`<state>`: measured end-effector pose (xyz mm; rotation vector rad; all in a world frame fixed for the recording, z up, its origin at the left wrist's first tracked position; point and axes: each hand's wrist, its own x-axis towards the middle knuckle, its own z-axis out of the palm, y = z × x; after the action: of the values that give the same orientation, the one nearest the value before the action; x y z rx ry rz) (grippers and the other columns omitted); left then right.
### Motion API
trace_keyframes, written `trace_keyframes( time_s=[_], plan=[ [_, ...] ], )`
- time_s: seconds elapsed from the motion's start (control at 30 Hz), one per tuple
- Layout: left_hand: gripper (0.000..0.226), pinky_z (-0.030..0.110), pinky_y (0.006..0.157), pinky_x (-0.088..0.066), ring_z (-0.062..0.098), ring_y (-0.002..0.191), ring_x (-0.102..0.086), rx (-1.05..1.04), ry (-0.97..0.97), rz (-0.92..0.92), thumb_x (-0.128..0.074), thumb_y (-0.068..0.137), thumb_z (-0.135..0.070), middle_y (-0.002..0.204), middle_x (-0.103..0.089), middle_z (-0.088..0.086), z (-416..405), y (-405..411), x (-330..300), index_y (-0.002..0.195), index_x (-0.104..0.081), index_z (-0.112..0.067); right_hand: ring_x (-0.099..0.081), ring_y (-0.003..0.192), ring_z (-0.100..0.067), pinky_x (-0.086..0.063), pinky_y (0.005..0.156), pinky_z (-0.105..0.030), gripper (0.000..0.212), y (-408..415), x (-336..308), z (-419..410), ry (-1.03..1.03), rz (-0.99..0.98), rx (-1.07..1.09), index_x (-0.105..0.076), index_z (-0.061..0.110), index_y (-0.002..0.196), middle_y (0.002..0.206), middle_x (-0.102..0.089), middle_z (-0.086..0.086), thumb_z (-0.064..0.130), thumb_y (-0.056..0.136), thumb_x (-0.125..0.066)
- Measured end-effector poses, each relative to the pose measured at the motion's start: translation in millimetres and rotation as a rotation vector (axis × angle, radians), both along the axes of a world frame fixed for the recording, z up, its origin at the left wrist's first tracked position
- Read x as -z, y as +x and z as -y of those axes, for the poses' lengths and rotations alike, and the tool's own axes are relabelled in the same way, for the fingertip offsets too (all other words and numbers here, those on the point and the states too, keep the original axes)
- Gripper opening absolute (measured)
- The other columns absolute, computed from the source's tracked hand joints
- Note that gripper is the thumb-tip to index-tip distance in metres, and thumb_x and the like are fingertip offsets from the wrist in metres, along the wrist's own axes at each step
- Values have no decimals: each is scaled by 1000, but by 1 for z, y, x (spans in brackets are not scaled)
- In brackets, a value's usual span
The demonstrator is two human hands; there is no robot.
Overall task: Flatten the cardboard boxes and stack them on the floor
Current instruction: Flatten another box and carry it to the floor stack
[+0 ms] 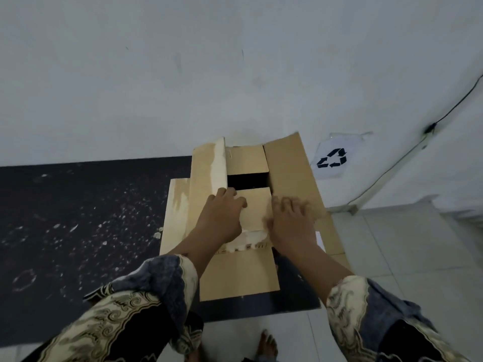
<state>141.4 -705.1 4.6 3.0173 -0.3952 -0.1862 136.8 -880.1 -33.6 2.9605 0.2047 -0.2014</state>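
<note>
— Two hands are working at mid-frame; what is the left hand [223, 214] doing?
— It is lying on the cardboard box [254, 205], fingers loosely spread, fingertips touching the near top flap, gripping nothing.
— And the right hand [291, 220]?
— Blurred, fingers splayed, pressing the right flap's inner edge.
— How is the box looking?
— It is standing unflattened at centre on the dark mat [78, 218], flaps half open, torn white along the left flap and near edge.

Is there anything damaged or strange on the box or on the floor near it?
Yes. The cardboard box has torn, whitish peeled patches at its near flap edge and left flap. White flecks lie scattered on the dark mat beside it.
</note>
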Motion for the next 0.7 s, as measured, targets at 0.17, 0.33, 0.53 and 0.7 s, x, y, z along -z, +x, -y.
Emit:
trace_keyframes(
  time_s=[0.17,0.33,0.53,0.7],
  plan=[
    [39,34,97,-39,26,117,-46,68,220,-19,-57,87,-9,122,-54,8,15,0,-8,125,-58,-18,-10,149,-38,-26,114,-52,85,1,16,-9,225,-239,38,21,21,153,162,-1,-24,71,94,-14],
    [27,40,105,-30,30,118,-46,-60,740,-111,-47,98,-24,118,-61,7,27,-4,-24,120,-60,-15,-6,149,-38,-26,114,-50,89,4,12,-18,258,-270,69,27,22,151,161,2,-26,74,92,-16],
    [50,66,114,1,44,140,-28,-205,910,-308,-40,99,-40,142,-50,18,-14,0,-18,138,-51,-10,-10,148,-40,-30,111,-51,89,7,17,-24,190,-240,97,24,20,152,160,-3,-28,74,92,-14],
    [73,58,118,-3,37,149,3,-541,116,-411,-27,103,-39,161,10,22,-67,2,38,154,8,-2,-17,145,-43,-30,109,-52,87,8,17,-32,137,-212,143,13,16,156,159,-11,-29,71,93,-12]
  ],
)
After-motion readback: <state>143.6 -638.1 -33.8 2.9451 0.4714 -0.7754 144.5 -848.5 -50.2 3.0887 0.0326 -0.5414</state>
